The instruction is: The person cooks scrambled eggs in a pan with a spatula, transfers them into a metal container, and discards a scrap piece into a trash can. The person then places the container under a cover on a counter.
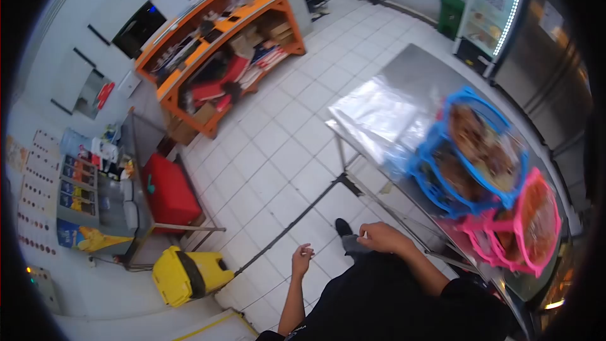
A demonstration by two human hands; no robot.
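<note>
My left hand [302, 259] hangs over the tiled floor, its fingers loosely bent and slightly apart, with nothing visible in it. To its right, my right hand [384, 238] is curled in front of my dark clothing, near the metal table's edge; no object shows in it. On that table [420, 66], blue baskets [505, 199] and pink baskets [553, 221] hold food in clear plastic. Clear plastic sheets or bags [379, 110] lie beside the blue baskets. One dark shoe [343, 227] shows below my hands.
A yellow bin [172, 276] and a red box [170, 189] stand at left, by a counter with packets. An orange shelf unit [278, 3] stands farther back. A lit glass-door fridge [489, 16] and green bin [450, 14] are at upper right.
</note>
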